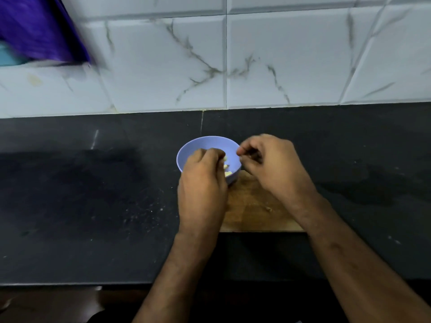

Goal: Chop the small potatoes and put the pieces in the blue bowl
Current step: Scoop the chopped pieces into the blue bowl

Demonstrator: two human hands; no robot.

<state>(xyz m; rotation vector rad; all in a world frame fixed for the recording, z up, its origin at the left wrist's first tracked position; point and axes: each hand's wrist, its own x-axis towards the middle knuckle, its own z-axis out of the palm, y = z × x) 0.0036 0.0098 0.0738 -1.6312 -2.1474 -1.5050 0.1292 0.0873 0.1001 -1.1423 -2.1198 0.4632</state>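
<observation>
The blue bowl (205, 144) stands on the dark counter at the far-left corner of a wooden cutting board (254, 213). A few pale potato pieces (227, 171) lie inside it. My left hand (201, 183) hangs over the bowl's near side with its fingers bunched downward, and a pale piece shows at the fingertips. My right hand (270, 164) hovers at the bowl's right rim above the board, its fingers curled in with thumb and forefinger pinched. I see nothing in it. No knife or whole potato is in view.
The black stone counter (93, 206) runs left and right, dusted with pale specks. A white marble-tiled wall (279, 66) rises behind it. A blurred purple object (39, 29) sits at the upper left. A small scrap (269, 208) lies on the board. The counter's front edge is near my forearms.
</observation>
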